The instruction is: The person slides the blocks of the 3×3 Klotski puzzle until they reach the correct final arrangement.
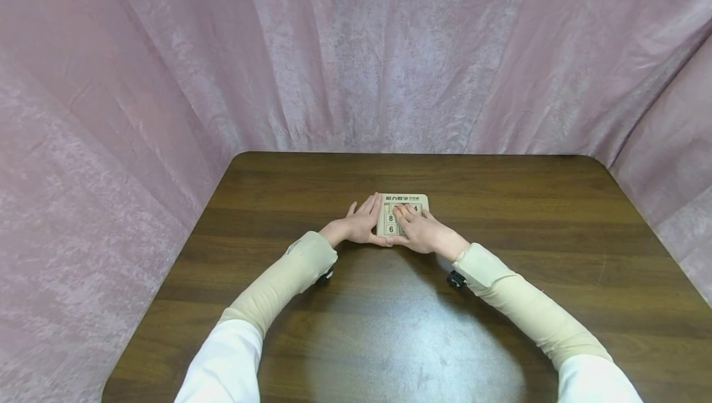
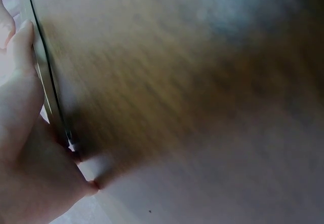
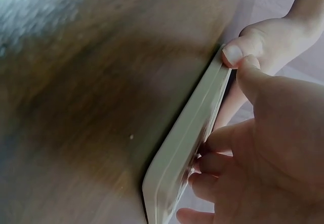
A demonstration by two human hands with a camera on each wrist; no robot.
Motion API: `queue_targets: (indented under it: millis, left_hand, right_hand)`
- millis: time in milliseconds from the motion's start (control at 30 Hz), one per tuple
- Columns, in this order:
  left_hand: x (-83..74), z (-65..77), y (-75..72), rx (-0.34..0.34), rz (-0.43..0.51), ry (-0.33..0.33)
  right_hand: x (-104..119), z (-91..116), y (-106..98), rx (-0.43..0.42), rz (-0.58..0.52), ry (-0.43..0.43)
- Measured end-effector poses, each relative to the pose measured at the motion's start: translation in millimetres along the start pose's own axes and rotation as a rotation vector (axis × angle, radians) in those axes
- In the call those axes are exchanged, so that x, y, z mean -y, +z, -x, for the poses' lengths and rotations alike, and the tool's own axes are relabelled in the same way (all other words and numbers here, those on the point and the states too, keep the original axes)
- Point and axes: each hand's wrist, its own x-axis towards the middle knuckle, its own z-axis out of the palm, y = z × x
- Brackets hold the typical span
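A cream number sliding puzzle [image 1: 402,198] lies flat on the table, with tiles 8, 6 and 4 readable in the head view. My left hand [image 1: 362,222] rests along its left side, fingers straight, thumb at the near edge. Over the tiles lies my right hand [image 1: 424,233]; its fingertips touch them and cover several. The right thumb meets the left thumb at the near left corner. In the right wrist view the board's thick edge [image 3: 185,130] shows beside the right fingers [image 3: 210,164]. The left wrist view catches only the board's thin side [image 2: 44,74].
The dark brown wooden table [image 1: 267,193] has rounded far corners and a bright reflection near its front. Pink velvet curtains [image 1: 378,57] hang behind it and at both sides.
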Motion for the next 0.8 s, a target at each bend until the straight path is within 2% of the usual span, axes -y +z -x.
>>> queue_targets:
  millis: [433, 800]
  left_hand:
    - [1.0, 0.5, -1.4, 0.015, -0.005, 0.002]
    - [2.2, -1.0, 0.0, 0.028, -0.005, -0.003]
  right_hand:
    - [4.6, -4.3, -4.1, 0.031, -0.001, -0.005]
    - [6.0, -6.7, -2.4, 0.023, -0.009, -0.01]
